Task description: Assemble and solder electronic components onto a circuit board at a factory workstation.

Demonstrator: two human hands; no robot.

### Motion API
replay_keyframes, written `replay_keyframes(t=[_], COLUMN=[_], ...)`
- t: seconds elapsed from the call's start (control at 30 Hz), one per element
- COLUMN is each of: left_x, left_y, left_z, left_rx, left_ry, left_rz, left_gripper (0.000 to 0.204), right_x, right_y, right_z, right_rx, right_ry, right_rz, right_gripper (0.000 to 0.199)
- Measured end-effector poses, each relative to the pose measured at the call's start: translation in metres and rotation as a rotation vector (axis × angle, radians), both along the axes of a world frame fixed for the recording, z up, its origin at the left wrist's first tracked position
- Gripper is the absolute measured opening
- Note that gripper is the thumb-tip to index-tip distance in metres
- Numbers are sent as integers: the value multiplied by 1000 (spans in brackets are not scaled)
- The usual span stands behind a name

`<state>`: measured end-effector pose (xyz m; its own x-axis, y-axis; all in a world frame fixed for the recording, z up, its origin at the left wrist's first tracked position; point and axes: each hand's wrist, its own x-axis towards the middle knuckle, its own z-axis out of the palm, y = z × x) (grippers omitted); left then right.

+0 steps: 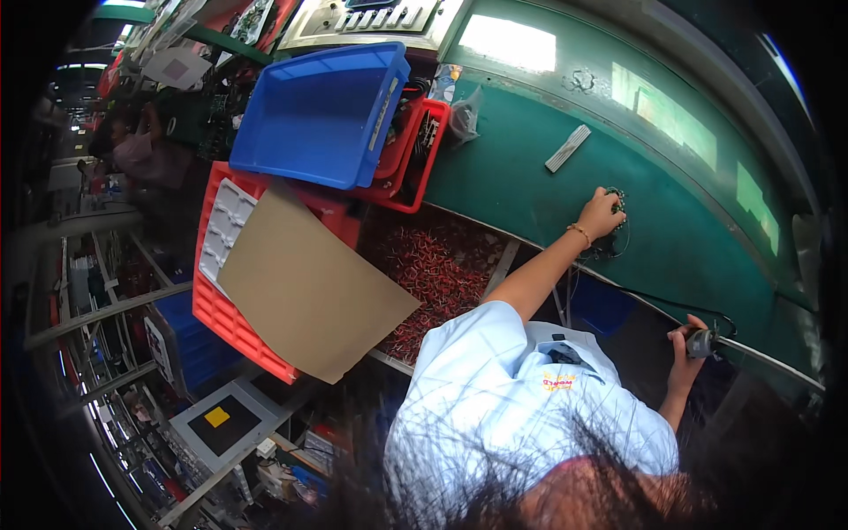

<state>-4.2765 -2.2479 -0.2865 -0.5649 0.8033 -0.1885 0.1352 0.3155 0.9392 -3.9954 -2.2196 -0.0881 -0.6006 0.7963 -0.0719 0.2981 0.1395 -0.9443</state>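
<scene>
My left hand [602, 215] reaches over the green bench top [512, 190], its fingers closed on a small bundle of dark green parts with thin wires [617, 196]. A loop of thin wire hangs from the bundle beside the wrist. Lower right, at the bench's near edge, my right hand [685, 343] is wrapped round a dark grey cylindrical thing [700, 343], whose exact kind I cannot make out. By it run a thin black cable [676, 305] and a pale metal rail [768, 357]. A white ribbed strip [568, 148] lies on the bench beyond my left hand.
A blue bin [318, 115] rests on red trays [430, 150] to the left. Nearer, a brown cardboard sheet [309, 283] covers part of a red crate [238, 329]. Many small red parts [428, 274] fill a tray beside the bench. A clear plastic bag [465, 117] sits at the bench's left end.
</scene>
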Motion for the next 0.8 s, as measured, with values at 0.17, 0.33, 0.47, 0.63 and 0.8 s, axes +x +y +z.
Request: replay_keyframes(t=[0.17, 0.33, 0.47, 0.63, 0.8], left_x=[9, -28, -118, -160, -161], left_y=[-19, -65, -125, -167, -165], left_z=[36, 91, 71, 46, 51], left_rx=[-47, -68, 47, -127, 58], left_ry=[280, 314, 574, 706, 429], left_rz=[26, 213, 723, 798, 829], left_gripper=[34, 36, 25, 27, 21], right_x=[-9, -22, -22, -24, -23], right_y=[-4, -3, -1, 2, 1], right_z=[-1, 1, 1, -5, -7], right_rx=[-16, -20, 4, 11, 29], right_ry=[7, -8, -10, -14, -34], right_rz=[15, 51, 38, 60, 59], right_gripper=[38, 38, 38, 39, 39])
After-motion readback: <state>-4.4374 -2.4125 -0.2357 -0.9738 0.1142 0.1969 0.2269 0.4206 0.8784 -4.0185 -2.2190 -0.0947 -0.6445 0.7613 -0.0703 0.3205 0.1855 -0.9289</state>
